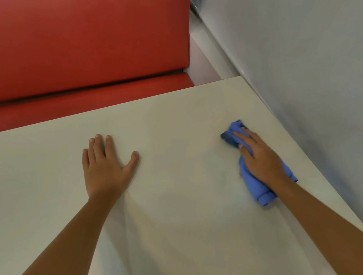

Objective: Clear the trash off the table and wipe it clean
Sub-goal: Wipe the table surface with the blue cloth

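A pale cream table (174, 120) fills the lower part of the view. My left hand (103, 167) lies flat on it, palm down, fingers straight and thumb spread. Towards the right edge, my right hand (260, 158) presses a crumpled blue cloth (254, 185) onto the table with its fingers stretched out over the cloth. The cloth sticks out past the fingertips and behind the wrist. No trash shows on the table.
A red padded bench seat (84, 102) and its red backrest (77, 36) stand beyond the table's far edge. A grey wall (311, 47) runs along the table's right side, close to the cloth.
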